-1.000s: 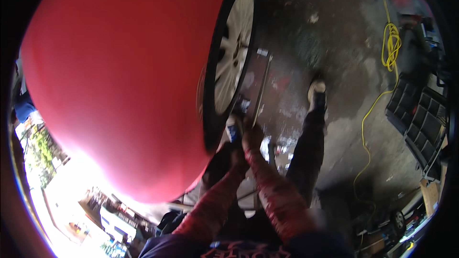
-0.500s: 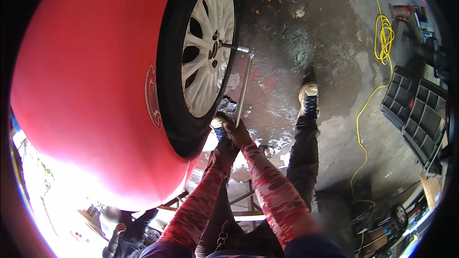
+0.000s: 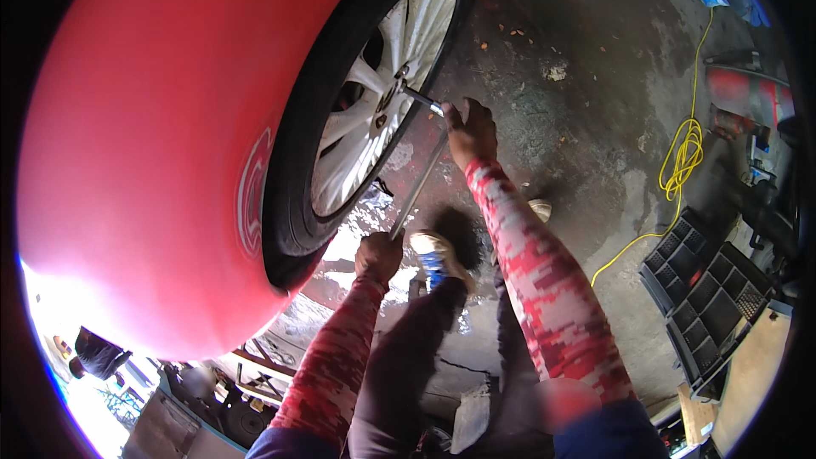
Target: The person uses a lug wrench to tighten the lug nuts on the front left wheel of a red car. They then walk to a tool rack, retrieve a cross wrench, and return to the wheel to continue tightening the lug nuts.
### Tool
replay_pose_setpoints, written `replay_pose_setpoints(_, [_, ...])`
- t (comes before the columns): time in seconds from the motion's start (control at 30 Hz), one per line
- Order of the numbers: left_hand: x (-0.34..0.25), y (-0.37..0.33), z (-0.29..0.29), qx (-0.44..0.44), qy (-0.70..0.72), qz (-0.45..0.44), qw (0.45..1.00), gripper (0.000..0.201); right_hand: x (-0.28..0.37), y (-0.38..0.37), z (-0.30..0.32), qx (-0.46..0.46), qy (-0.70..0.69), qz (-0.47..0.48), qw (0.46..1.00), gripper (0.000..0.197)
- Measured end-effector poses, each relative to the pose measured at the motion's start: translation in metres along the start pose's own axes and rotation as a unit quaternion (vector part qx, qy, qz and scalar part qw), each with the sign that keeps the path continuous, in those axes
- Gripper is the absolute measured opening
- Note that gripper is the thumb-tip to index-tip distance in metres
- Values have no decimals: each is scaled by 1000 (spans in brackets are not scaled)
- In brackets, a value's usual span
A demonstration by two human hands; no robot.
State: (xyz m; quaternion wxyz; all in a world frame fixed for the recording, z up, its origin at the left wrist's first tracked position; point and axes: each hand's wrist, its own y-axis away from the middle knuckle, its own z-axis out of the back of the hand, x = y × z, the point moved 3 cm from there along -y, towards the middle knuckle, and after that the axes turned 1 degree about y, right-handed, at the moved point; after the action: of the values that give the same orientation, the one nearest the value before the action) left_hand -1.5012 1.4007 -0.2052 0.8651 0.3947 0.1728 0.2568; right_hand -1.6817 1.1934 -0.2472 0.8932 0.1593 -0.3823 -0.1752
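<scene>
A long steel breaker bar point(image 3: 418, 185) with an extension point(image 3: 422, 100) reaches out from a lug nut at the hub of the white alloy wheel point(image 3: 382, 42). My left hand point(image 3: 380, 257) is wrapped round the lower end of the bar's handle. Up at the bar's head, where it meets the extension, is my right hand point(image 3: 473, 134), its thumb against the head and its fingers curled over it; part of the grip is hidden. The wheel's black tyre point(image 3: 293, 178) sits in the arch of a red car point(image 3: 161, 153) on my left.
A yellow cable point(image 3: 682, 157) lies coiled on the stained concrete floor point(image 3: 586, 144) at right. Beyond it are a black compartment tray point(image 3: 701, 302) and assorted tools. My shoe point(image 3: 433, 255) stands below the bar. At lower left, a person in dark clothes point(image 3: 98, 353) is in the background.
My right hand has left the handle's lower end and moved up to the bar's head. My left hand stays on the handle. The view has shifted, and my feet have moved.
</scene>
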Motion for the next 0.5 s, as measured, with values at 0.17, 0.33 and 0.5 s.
replay_pose_setpoints(0.17, [-9, 2, 9, 12, 1, 44, 999, 54, -3, -38, -52, 116, 7, 20, 993, 38])
replay_pose_setpoints(0.33, [5, -11, -11, -8, 0, 27, 1000, 51, -10, -36, -49, 75, -17, 103, 992, 29])
replay_pose_setpoints(0.5, [31, -88, -85, -62, 35, -25, 997, 37, -10, -37, -39, 82, -103, 149, 980, 23])
